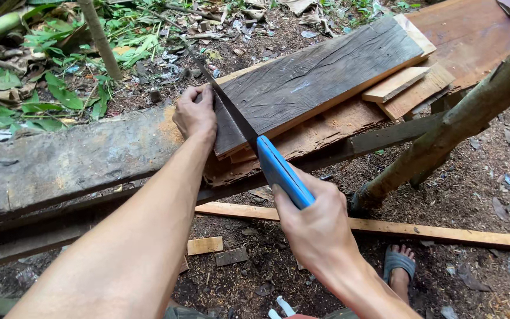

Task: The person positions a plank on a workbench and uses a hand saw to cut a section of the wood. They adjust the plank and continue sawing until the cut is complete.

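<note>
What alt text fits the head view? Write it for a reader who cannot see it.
A right hand grips a blue-handled handsaw whose blade lies across a dark weathered plank, while the left hand presses on the plank's near end beside the blade. The plank rests on rough boards outdoors, above sawdust-strewn ground with offcuts and a sandalled foot.

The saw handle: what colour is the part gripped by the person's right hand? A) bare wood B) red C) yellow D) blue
D: the right hand wraps a bright blue handle of the saw, whose dark blade lies across the weathered grey plank that the left hand steadies.
</note>
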